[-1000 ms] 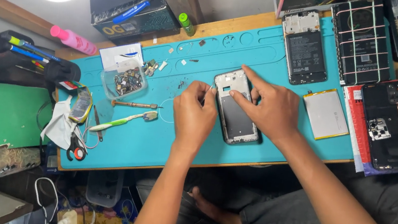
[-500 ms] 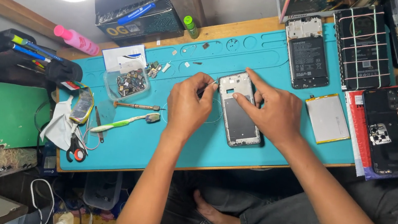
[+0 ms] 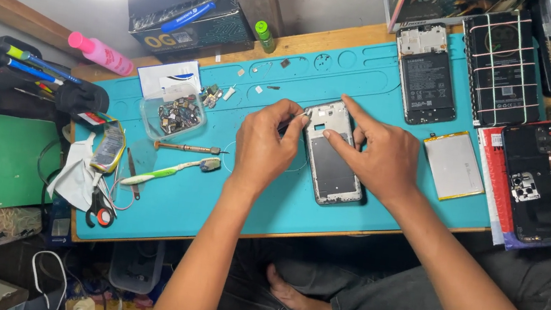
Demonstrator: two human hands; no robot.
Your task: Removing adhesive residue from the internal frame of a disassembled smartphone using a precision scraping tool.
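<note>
Head view
Landmark: the teal mat (image 3: 213, 203) covers the worktop.
Phone frame: an opened phone frame (image 3: 332, 153) lies flat at the mat's centre.
Left hand: the left hand (image 3: 264, 145) is at the frame's upper left corner, fingers (image 3: 288, 116) pinched on a thin dark tool (image 3: 286, 125).
Right hand: the right hand (image 3: 377, 157) rests on the frame's right side, forefinger pressing its top edge, nothing grasped.
Battery: a flat battery (image 3: 454, 164) lies on the mat's right part.
Toothbrush: a green toothbrush (image 3: 168, 170) lies on the mat's left part.

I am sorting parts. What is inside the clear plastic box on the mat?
The clear plastic box holds a heap of small metal phone parts. Pieces underneath the heap are covered.
</note>
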